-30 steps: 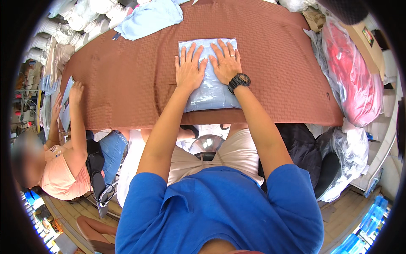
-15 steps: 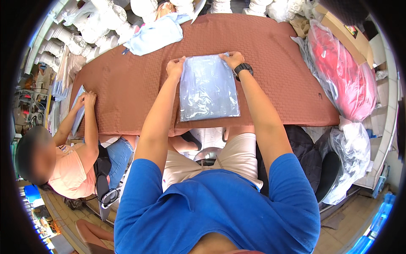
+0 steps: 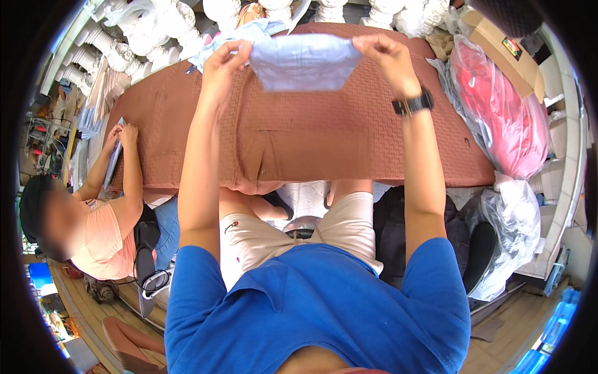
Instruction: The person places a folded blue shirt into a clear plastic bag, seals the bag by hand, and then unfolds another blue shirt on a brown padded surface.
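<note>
The left hand (image 3: 225,63) pinches one upper corner of the blurred blue packet (image 3: 305,63) and the right hand (image 3: 391,60) pinches the other, holding it up over the brown cloth (image 3: 311,146). Level hands, even tension and light fingertips should prevent sagging or creasing.

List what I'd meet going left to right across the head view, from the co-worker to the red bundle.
Co-worker in a peach shirt → the person's left hand → pale blue packet → the person's right hand → red bundle in clear plastic.
</note>
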`<control>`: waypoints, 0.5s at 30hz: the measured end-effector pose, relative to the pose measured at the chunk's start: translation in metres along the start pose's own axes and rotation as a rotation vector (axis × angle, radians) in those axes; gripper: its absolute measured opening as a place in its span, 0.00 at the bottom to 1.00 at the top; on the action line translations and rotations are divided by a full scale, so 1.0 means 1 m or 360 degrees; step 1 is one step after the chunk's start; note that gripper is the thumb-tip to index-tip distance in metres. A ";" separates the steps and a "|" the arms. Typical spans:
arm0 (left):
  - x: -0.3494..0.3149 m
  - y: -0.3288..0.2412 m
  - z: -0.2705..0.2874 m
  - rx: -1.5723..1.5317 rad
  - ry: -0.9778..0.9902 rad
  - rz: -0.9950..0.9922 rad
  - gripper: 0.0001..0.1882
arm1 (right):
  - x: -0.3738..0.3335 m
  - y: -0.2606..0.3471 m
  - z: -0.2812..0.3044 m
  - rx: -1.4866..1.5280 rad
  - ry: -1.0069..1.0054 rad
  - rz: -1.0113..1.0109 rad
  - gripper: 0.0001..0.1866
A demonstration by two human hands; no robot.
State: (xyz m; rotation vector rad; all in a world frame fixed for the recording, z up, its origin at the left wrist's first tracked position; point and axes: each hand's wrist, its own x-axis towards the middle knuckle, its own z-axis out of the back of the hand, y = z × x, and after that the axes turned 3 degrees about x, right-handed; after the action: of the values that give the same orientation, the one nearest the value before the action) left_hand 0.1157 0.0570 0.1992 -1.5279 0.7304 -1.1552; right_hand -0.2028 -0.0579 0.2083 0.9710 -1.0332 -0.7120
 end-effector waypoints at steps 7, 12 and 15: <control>-0.138 0.041 0.060 0.0653 -0.0001 0.0118 0.09 | -0.134 -0.066 0.031 0.0045 0.0012 -0.0389 0.15; -0.128 0.079 -0.008 0.1190 0.0059 -0.0374 0.16 | -0.120 -0.101 -0.025 -0.0685 -0.0274 0.0108 0.16; -0.118 0.130 -0.063 0.1670 0.0217 -0.0544 0.25 | -0.115 -0.134 -0.091 -0.1125 -0.0082 0.0321 0.22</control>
State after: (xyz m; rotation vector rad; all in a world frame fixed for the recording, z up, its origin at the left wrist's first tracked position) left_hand 0.0303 0.1027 0.0393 -0.6808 -0.1151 -1.5523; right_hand -0.1654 0.0133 0.0266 0.2351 -0.8144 -0.8514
